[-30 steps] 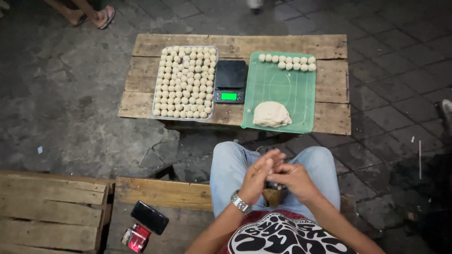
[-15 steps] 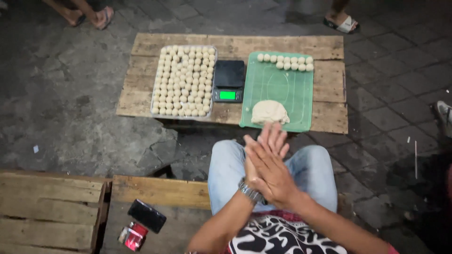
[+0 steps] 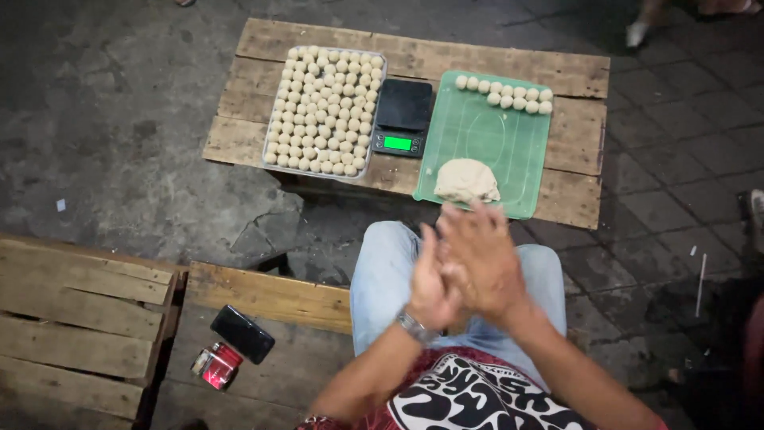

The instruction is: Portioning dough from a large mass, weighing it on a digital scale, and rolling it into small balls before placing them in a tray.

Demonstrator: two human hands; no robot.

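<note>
The right hand (image 3: 481, 259) lies flat, fingers spread, pressed palm to palm against the left hand (image 3: 430, 280) above the knees; whether anything sits between them cannot be told. Just beyond, a dough lump (image 3: 466, 181) rests on a green mat (image 3: 477, 127). The mat lies on a low plank table (image 3: 573, 127), beside a scale (image 3: 403, 116) and a tray of balls (image 3: 325, 110). Cracked stone paving (image 3: 119, 135) surrounds it.

Pretty simple outfit here: light blue jeans (image 3: 382, 275) on the legs, faded-looking denim, and a dark red shirt (image 3: 469, 398) with a big black-and-white swirly graphic across the front. Both forearms are bare, so short sleeves. The left hand (image 3: 430, 283) has a silver metal-band wristwatch (image 3: 412, 327) at the wrist. Nothing on the right hand (image 3: 485, 259), no rings visible on the fingers (image 3: 469, 223), though they're a bit blurry.
</note>
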